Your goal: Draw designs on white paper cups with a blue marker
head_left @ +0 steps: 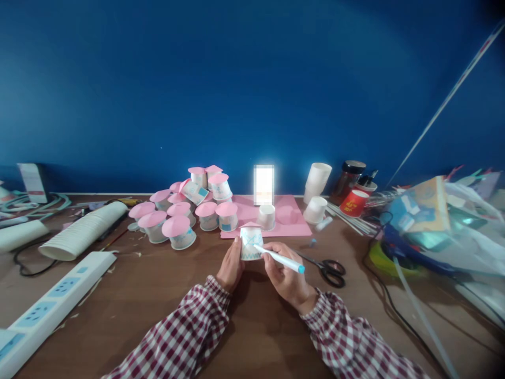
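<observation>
My left hand (pixel 232 266) is closed on the left side of a small white paper cup (pixel 251 243) topped with a pink paper cone and marked with blue lines. Pinched in my right hand (pixel 287 275) is a white marker (pixel 282 259) with a light blue end; its tip meets the cup's side. Just behind stands a plain white cup (pixel 266 218) on a pink paper sheet (pixel 292 227). Several finished-looking cups (pixel 182 239) with pink cone tops and blue drawings cluster to the left, some stacked.
Black-handled scissors (pixel 332 272) lie right of my right hand. Further right are a red cup (pixel 353 203), a glue gun (pixel 414 252) with its cable, and plastic bags. To the left lie a white power strip (pixel 51 302) and a stack of paper cups (pixel 84 230).
</observation>
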Demonstrator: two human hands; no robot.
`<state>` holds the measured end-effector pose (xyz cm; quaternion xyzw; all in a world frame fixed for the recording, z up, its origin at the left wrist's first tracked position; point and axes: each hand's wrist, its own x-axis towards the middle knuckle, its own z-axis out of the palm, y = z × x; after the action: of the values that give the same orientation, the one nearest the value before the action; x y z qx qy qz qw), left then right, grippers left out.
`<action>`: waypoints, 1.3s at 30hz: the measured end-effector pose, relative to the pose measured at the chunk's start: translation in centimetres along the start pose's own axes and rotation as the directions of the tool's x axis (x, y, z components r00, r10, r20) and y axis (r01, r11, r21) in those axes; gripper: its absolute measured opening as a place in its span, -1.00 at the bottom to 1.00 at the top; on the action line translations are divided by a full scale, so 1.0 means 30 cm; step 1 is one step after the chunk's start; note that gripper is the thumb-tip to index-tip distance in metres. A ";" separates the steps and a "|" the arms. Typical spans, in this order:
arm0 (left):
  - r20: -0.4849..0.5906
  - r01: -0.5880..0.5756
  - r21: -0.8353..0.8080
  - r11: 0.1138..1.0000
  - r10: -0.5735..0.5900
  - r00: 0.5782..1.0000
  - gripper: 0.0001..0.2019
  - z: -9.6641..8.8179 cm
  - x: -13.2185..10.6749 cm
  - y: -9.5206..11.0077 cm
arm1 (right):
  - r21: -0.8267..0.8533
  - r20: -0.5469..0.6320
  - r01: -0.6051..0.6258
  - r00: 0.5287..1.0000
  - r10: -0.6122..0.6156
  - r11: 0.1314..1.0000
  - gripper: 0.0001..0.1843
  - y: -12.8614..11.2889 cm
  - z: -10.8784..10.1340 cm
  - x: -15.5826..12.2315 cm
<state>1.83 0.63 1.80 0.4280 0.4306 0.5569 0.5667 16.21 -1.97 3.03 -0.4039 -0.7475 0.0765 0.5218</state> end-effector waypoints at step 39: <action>-0.025 -0.019 0.087 0.996 0.021 0.999 -0.51 -0.013 0.006 -0.015 | -0.015 0.012 -0.002 1.000 0.003 1.000 -0.87 -0.003 -0.003 0.003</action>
<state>1.56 0.82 1.25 0.4492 0.4574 0.5488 0.5365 16.22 -2.01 3.17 -0.4082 -0.7506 0.0740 0.5142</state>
